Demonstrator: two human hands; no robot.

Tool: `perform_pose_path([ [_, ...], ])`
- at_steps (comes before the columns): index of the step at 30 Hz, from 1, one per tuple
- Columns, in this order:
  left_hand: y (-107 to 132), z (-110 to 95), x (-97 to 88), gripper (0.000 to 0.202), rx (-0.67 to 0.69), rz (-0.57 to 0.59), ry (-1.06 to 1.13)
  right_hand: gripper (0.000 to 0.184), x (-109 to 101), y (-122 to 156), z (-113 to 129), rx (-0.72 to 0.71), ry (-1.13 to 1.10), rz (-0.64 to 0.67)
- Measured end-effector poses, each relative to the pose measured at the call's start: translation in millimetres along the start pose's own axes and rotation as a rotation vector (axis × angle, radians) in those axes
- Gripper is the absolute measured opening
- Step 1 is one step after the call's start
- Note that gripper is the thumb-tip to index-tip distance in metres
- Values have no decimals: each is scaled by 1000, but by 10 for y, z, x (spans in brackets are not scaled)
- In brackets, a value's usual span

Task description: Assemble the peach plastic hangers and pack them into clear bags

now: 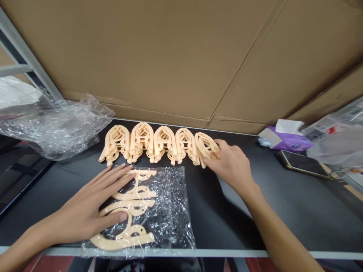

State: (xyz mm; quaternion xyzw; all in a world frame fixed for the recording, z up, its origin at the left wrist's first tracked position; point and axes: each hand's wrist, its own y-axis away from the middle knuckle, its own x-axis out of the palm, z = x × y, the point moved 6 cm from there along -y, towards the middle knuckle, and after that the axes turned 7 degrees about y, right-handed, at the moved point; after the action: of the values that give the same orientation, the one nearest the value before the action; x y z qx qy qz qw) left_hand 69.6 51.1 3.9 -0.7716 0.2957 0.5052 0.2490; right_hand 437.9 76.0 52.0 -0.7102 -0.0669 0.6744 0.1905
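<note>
My left hand point(93, 206) lies flat with fingers spread on a clear plastic bag point(167, 211) that holds a few peach plastic hangers point(133, 196) near the front edge of the black table point(283, 204). Behind the bag runs a row of several stacks of folded peach hangers point(153, 143). My right hand point(231, 164) reaches to the rightmost stack point(207, 147), its fingers closed around that stack's right side.
A large cardboard sheet point(181, 56) stands behind the table. Crumpled clear plastic point(53, 124) lies at the left. At the right sit a purple tissue pack point(286, 139), a phone point(303, 164) and more plastic bags point(337, 139).
</note>
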Motion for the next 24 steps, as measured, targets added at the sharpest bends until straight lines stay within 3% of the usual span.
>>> perform_pose_path([
  [6,-11,-26,-22,86,-2,-14,28,48,-198,5,-330,100,-300,-124],
  [10,-19,-48,-13,88,-21,29,32,46,-425,288,-506,87,-687,-120],
  [13,-20,-47,-11,88,-41,32,53,46,-562,614,-451,-83,-854,-1],
  [17,-22,-53,-14,87,-52,27,80,35,-595,924,-302,-283,-797,97],
  [24,-39,-104,-44,88,-71,50,100,35,-324,850,161,-380,-743,185],
])
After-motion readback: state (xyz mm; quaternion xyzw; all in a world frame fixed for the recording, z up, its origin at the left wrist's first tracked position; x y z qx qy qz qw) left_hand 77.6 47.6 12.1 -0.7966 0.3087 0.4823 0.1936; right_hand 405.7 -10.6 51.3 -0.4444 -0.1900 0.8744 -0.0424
